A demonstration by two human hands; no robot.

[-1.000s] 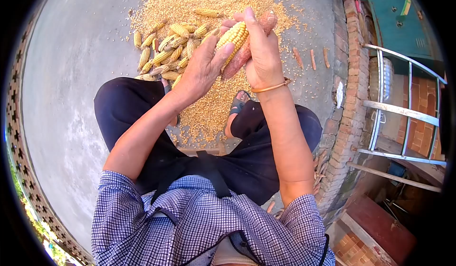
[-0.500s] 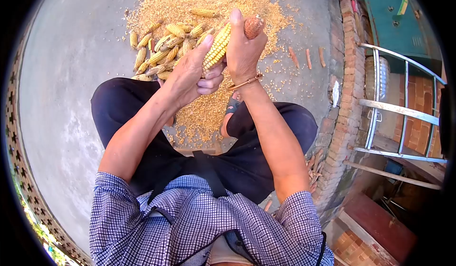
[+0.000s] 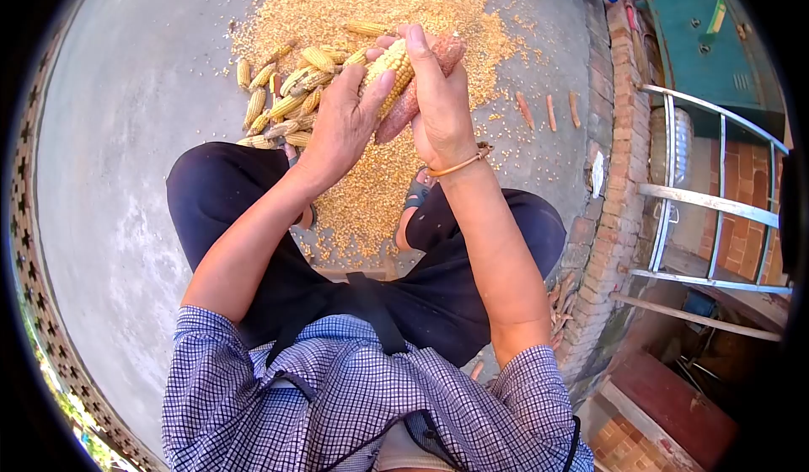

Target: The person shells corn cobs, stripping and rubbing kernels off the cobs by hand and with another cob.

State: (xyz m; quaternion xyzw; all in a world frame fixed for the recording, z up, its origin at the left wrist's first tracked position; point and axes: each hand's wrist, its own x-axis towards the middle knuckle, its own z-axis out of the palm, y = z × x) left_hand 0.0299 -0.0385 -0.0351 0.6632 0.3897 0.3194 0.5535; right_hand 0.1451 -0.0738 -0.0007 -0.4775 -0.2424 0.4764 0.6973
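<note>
My left hand (image 3: 344,126) is wrapped round a yellow ear of corn (image 3: 393,67), its thumb lying along the kernels. My right hand (image 3: 444,114) grips a bare reddish corncob (image 3: 401,113), which lies against the ear, both slanting up to the right. The right fingers are partly hidden behind the two. Below and beyond my hands, loose kernels (image 3: 362,206) cover the ground. A heap of unshelled ears (image 3: 291,104) lies to the left of my hands, and one more ear (image 3: 367,28) rests on the kernels farther off.
Several bare cobs (image 3: 551,112) lie on the concrete floor (image 3: 109,177) to the right. A low brick edge (image 3: 619,168) runs along that side, with a metal frame (image 3: 708,194) and a green cabinet (image 3: 699,42) behind it. More cobs (image 3: 563,303) lie beside my right knee.
The ear has turned in my hands, and the reddish cob now shows along its length beside it. Both hands have shifted slightly, with the right hand lower and its palm opened toward me.
</note>
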